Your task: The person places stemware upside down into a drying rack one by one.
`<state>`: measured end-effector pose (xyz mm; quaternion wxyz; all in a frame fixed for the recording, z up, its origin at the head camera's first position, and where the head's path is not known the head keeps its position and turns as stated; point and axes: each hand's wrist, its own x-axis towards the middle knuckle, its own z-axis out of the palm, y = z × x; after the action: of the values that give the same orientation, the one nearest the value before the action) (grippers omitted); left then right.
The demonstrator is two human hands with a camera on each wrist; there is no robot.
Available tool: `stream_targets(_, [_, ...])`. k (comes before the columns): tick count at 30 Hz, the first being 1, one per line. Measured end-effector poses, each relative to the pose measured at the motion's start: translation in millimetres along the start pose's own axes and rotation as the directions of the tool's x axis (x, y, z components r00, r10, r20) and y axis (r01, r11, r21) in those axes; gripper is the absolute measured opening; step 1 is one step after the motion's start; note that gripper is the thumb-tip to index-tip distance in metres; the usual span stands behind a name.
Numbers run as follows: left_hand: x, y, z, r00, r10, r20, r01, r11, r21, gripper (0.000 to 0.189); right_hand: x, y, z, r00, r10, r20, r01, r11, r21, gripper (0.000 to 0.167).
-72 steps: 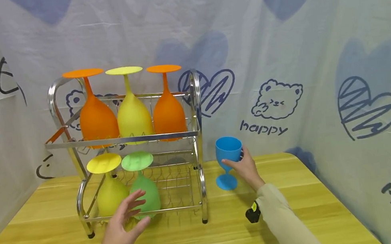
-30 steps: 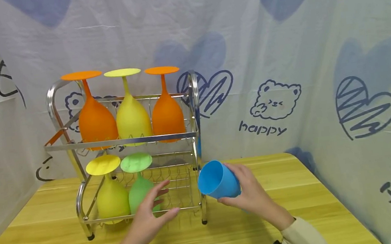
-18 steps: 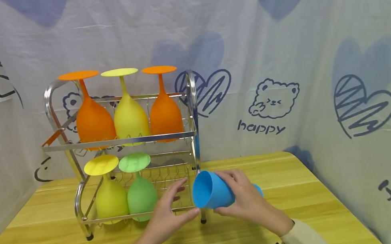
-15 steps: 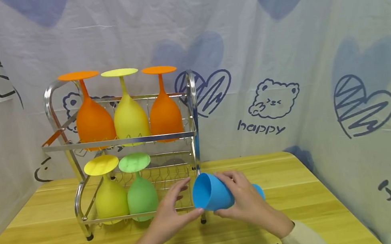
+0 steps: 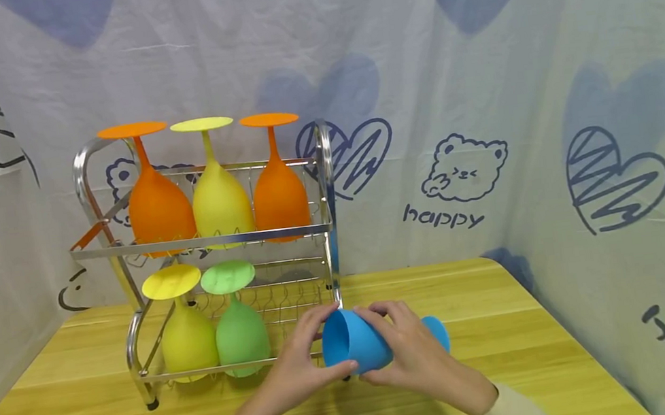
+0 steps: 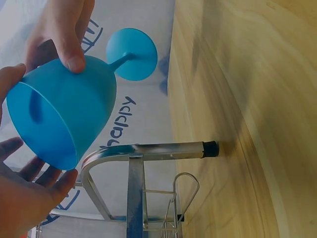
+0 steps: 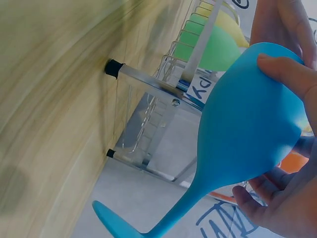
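A blue plastic goblet [image 5: 368, 342] lies on its side in the air in front of the rack, its mouth to the left and its foot to the right. My right hand [image 5: 413, 349] grips its bowl, the thumb below and the fingers over the top in the head view. My left hand [image 5: 297, 362] holds the mouth end, thumb and fingertips at opposite sides of the rim. Part of the stem is hidden behind my right hand in the head view; the left wrist view shows the stem and round foot [image 6: 132, 53].
A two-tier metal rack [image 5: 207, 240] stands left on the wooden table [image 5: 472, 356]. Upside-down goblets fill its upper tier: an orange goblet [image 5: 161, 213], a yellow goblet [image 5: 221, 206] and another orange goblet [image 5: 280, 203]. Below hang a yellow goblet [image 5: 189, 340] and a green goblet [image 5: 241, 334].
My right hand has lifted the blue goblet from the table, tipped it sideways and brought it left and nearer. My left hand has moved right from before the rack to the goblet's rim.
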<state>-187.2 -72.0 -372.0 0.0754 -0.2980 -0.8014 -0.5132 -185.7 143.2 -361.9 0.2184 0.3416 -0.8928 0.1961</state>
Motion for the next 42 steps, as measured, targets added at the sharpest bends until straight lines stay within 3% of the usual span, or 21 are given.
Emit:
stream_targets(7, [-0.1, -2.9, -2.1, 1.000, 0.017, -0.007, -0.017, 1.000, -0.017, 0.066, -0.7, -1, 1, 0.999, -0.034, -0.026, 0.034, 0.999, -0.030, 0.086])
stream_targets(11, [1.2, -3.5, -4.2, 0.998, 0.036, -0.060, -0.040, 0.997, -0.060, 0.065, 0.0, -1, 1, 0.995, -0.059, -0.077, 0.057, 0.998, -0.033, 0.086])
stream_targets(14, [1.2, -4.3, -6.5, 0.992, 0.032, -0.120, -0.047, 0.991, -0.125, 0.064, 1.0, -1, 0, 0.980, -0.109, -0.164, 0.110, 0.994, -0.005, 0.084])
stream_targets(17, [-0.5, -5.0, -9.4, 0.984, -0.004, -0.180, -0.030, 0.982, -0.187, 0.064, 0.8, -1, -1, 0.950, -0.161, -0.266, 0.176, 0.984, 0.033, 0.069])
stream_targets(20, [-3.2, -4.0, -12.9, 0.973, -0.060, -0.224, 0.003, 0.969, -0.248, 0.064, -1.1, -2, -2, 0.907, -0.201, -0.370, 0.238, 0.969, 0.057, 0.055])
stream_targets(26, [-7.7, 3.2, -20.4, 0.958, -0.152, -0.242, 0.042, 0.912, -0.408, 0.064, -3.6, -1, 0, 0.778, -0.248, -0.577, 0.336, 0.941, 0.048, 0.044])
stream_targets(28, [-8.7, 5.6, -21.6, 0.958, -0.153, -0.243, 0.032, 0.899, -0.437, 0.063, -4.4, 0, 2, 0.757, -0.222, -0.614, 0.326, 0.943, 0.061, 0.042])
stream_targets(30, [-9.5, 7.8, -21.9, 0.957, -0.150, -0.249, 0.022, 0.891, -0.454, 0.063, -6.2, 0, 3, 0.762, -0.177, -0.623, 0.292, 0.952, 0.087, 0.039])
stream_targets(32, [-10.2, 9.5, -21.7, 0.955, -0.151, -0.255, 0.012, 0.880, -0.475, 0.062, -8.7, -1, 5, 0.801, -0.096, -0.590, 0.237, 0.957, 0.165, 0.032])
stream_targets(33, [-10.5, 10.2, -21.6, 0.955, -0.152, -0.256, 0.008, 0.873, -0.487, 0.062, -9.7, -3, 5, 0.833, -0.032, -0.552, 0.193, 0.953, 0.235, 0.028])
stream_targets(34, [-10.9, 10.8, -21.3, 0.954, -0.154, -0.257, 0.005, 0.867, -0.499, 0.063, -10.4, -4, 4, 0.870, 0.049, -0.491, 0.138, 0.931, 0.337, 0.026])
stream_targets(35, [-11.0, 11.3, -21.0, 0.954, -0.154, -0.255, 0.002, 0.859, -0.511, 0.063, -10.6, -6, 4, 0.901, 0.137, -0.412, 0.069, 0.891, 0.448, 0.027])
stream_targets(36, [-11.2, 11.6, -20.7, 0.955, -0.156, -0.253, 0.000, 0.851, -0.525, 0.063, -10.3, -8, 2, 0.920, 0.225, -0.320, -0.008, 0.827, 0.561, 0.031])
stream_targets(37, [-11.3, 11.8, -20.5, 0.956, -0.157, -0.249, -0.002, 0.843, -0.538, 0.064, -9.3, -10, 1, 0.927, 0.301, -0.225, -0.078, 0.740, 0.668, 0.037])
stream_targets(39, [-11.4, 12.0, -20.0, 0.957, -0.158, -0.244, -0.005, 0.830, -0.557, 0.065, -5.7, -13, -2, 0.910, 0.413, -0.044, -0.202, 0.532, 0.822, 0.046])
stream_targets(40, [-11.5, 11.9, -19.8, 0.957, -0.157, -0.243, -0.007, 0.826, -0.563, 0.065, -3.5, -14, -4, 0.898, 0.438, 0.029, -0.237, 0.428, 0.872, 0.050])
stream_targets(42, [-12.0, 11.7, -19.5, 0.958, -0.161, -0.239, -0.006, 0.818, -0.575, 0.065, 1.0, -15, -6, 0.889, 0.442, 0.121, -0.261, 0.270, 0.927, 0.056])
